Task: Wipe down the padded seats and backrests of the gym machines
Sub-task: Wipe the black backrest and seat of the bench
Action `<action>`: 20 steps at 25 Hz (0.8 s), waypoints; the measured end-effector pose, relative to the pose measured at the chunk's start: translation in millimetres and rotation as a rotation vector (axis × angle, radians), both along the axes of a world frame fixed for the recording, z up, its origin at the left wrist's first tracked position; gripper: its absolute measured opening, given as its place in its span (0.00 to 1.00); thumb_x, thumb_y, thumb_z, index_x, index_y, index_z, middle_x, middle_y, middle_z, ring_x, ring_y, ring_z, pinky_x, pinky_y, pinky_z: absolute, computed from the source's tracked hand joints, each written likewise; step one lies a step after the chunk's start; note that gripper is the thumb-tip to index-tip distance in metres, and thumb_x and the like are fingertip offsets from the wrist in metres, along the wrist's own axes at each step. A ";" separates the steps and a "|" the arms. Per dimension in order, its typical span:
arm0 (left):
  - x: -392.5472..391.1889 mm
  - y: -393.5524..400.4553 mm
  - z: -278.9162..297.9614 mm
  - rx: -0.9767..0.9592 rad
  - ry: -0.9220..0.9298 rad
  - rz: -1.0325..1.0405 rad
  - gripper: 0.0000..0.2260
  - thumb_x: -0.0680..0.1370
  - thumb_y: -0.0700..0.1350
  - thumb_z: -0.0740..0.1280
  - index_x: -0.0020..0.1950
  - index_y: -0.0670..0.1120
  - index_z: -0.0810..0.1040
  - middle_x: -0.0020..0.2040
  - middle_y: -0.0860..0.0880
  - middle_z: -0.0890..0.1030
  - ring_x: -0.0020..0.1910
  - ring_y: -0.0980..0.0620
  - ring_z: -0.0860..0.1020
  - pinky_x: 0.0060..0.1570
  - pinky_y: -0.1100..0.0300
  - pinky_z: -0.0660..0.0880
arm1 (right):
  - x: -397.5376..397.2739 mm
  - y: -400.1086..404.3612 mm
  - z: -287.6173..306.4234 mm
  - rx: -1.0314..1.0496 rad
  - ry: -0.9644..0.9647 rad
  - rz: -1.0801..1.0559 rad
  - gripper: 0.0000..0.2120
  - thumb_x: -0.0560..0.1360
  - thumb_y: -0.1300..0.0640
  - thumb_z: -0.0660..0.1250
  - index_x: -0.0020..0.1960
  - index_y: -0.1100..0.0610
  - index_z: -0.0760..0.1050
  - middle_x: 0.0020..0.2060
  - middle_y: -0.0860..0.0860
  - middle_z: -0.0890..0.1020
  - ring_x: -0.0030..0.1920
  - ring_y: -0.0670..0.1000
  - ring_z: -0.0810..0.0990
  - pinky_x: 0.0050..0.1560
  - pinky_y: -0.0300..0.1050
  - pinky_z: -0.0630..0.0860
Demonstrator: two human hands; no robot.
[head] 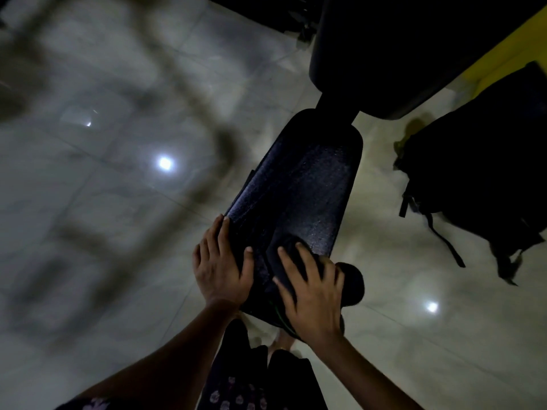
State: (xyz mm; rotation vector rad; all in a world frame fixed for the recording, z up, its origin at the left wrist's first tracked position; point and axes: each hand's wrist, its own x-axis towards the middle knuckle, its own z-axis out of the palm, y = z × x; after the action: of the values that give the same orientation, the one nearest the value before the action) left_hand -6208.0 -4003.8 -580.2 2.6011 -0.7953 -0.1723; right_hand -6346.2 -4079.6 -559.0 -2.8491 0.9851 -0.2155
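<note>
Seat pad (299, 184), firm, textured, sits on its frame over the floor. Soft dark cloth (285, 255) lies under the right hand (313, 294), fingers spread flat; left hand (220, 261) flat, steadying the edge.

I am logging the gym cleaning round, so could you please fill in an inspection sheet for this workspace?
Surface: black padded seat, textured, with sheen.
Job's things: dark cloth lying on the seat's near end.
Clutter: black backpack on the floor right of the seat.
Grippers: left hand rests flat on the seat's left edge; right hand presses the cloth, fingers spread.
Cables: nothing seen.
Surroundings: glossy tiled floor reflecting lights; second dark pad beyond; dim and blurred.
</note>
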 end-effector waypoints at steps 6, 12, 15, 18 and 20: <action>0.6 0.4 0.3 -0.028 -0.008 -0.007 0.29 0.73 0.55 0.57 0.71 0.44 0.66 0.70 0.46 0.70 0.63 0.44 0.72 0.61 0.50 0.66 | 82.6 -126.5 -4.1 -0.076 -0.103 -0.285 0.21 0.77 0.44 0.58 0.66 0.49 0.73 0.62 0.55 0.76 0.53 0.62 0.73 0.47 0.53 0.68; -0.8 1.1 -0.7 -0.025 -0.007 -0.015 0.29 0.73 0.55 0.57 0.71 0.43 0.66 0.70 0.45 0.70 0.63 0.44 0.71 0.61 0.50 0.66 | 89.9 -122.0 -5.2 -0.150 -0.044 0.094 0.22 0.77 0.43 0.56 0.67 0.49 0.72 0.63 0.54 0.75 0.52 0.61 0.72 0.49 0.53 0.62; 0.5 0.3 -0.8 -0.009 -0.001 -0.007 0.29 0.74 0.56 0.57 0.71 0.43 0.66 0.70 0.45 0.70 0.63 0.44 0.71 0.61 0.50 0.65 | 74.1 -112.9 -5.1 -0.155 -0.003 0.509 0.23 0.77 0.42 0.55 0.68 0.49 0.71 0.62 0.54 0.76 0.53 0.60 0.70 0.48 0.52 0.63; 0.5 -1.1 0.0 -0.014 0.000 -0.006 0.29 0.73 0.56 0.57 0.71 0.43 0.66 0.70 0.45 0.70 0.63 0.44 0.71 0.61 0.50 0.66 | 95.2 -159.5 -2.5 -0.172 0.006 0.414 0.23 0.76 0.41 0.55 0.67 0.47 0.72 0.62 0.54 0.77 0.52 0.61 0.74 0.48 0.52 0.67; 0.1 -1.5 -0.1 -0.023 0.012 -0.015 0.29 0.74 0.56 0.57 0.71 0.43 0.66 0.70 0.45 0.70 0.64 0.45 0.71 0.63 0.51 0.65 | 110.7 -176.8 -0.4 -0.133 -0.010 0.103 0.22 0.77 0.42 0.56 0.68 0.47 0.72 0.63 0.53 0.76 0.53 0.63 0.74 0.49 0.53 0.68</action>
State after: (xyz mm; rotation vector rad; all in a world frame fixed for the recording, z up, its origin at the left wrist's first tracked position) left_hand -6208.0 -4005.3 -580.3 2.5707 -0.8080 -0.1823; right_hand -6235.5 -4256.5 -559.3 -3.0058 0.8492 -0.2948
